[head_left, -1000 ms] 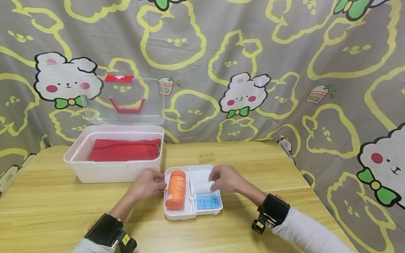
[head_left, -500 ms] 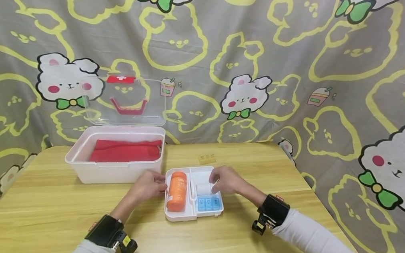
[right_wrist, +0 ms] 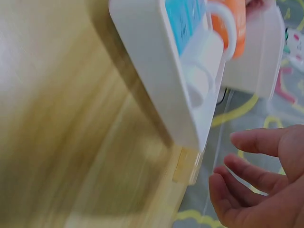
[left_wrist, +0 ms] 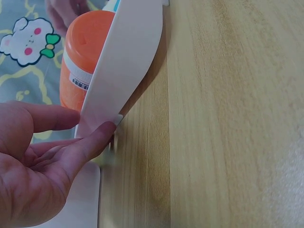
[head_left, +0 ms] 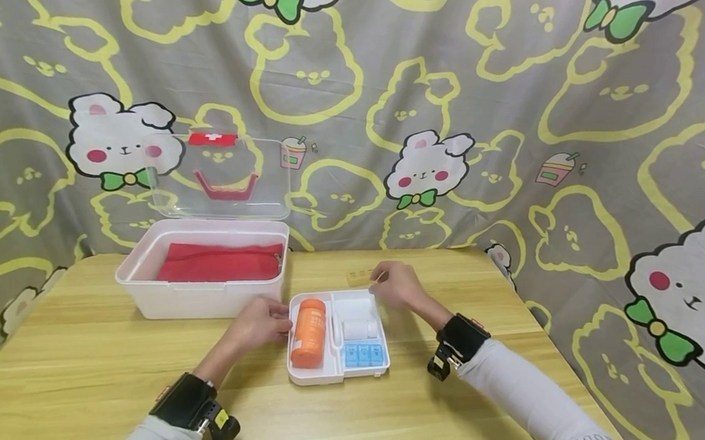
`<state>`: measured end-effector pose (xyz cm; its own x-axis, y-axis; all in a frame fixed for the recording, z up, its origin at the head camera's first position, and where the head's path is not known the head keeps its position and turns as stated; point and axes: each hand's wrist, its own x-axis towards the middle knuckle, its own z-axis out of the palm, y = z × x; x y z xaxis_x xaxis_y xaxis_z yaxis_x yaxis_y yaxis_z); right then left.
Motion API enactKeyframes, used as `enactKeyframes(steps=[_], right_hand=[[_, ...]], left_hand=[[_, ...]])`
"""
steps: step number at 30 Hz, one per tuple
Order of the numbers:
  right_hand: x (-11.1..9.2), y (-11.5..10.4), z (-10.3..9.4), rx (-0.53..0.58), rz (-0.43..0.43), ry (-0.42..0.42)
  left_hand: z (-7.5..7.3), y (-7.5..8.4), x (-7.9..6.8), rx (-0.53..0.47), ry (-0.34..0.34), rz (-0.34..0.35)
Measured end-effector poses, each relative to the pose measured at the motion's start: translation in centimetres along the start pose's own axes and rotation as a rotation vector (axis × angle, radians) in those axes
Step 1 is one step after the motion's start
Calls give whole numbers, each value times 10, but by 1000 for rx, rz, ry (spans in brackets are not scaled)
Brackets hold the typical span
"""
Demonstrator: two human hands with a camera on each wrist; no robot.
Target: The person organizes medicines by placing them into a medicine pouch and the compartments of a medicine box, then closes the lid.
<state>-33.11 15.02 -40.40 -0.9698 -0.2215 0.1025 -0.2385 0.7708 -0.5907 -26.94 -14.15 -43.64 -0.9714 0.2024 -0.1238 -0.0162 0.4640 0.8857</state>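
A shallow white divided case (head_left: 337, 376) lies open-topped on the table. Its left compartment holds an orange bottle (head_left: 309, 335) on its side. On the right, a white cylinder (head_left: 358, 329) sits behind a blue pill organizer (head_left: 364, 354). My left hand (head_left: 262, 323) holds the case's left edge, thumb and finger at its wall (left_wrist: 123, 66). My right hand (head_left: 399, 284) hovers past the case's far right corner, fingers loosely bent and holding nothing, as the right wrist view shows. Near its fingertips is a small translucent yellow pill organizer (head_left: 357, 277), partly hidden by the hand in the head view.
Behind the left hand stands a white plastic bin (head_left: 202, 299) with a red pouch (head_left: 220, 261) inside. Its clear lid (head_left: 266, 171), with a red handle, is raised against the patterned curtain (head_left: 325, 48). The wooden table (head_left: 283, 429) ends at the curtain.
My right hand has let go of the white cylinder and moved back and to the right, toward the yellow pill organizer. The left hand stays at the case's edge.
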Motion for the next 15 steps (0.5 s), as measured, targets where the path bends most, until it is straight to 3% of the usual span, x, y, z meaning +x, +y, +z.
enactKeyframes(steps=[7,15], right_hand=[[24,10,-3,4,52,52],[47,12,9,-7,125,-12]], left_hand=[[1,0,0,9,5,-5],[1,-1,1,25,15,-20]])
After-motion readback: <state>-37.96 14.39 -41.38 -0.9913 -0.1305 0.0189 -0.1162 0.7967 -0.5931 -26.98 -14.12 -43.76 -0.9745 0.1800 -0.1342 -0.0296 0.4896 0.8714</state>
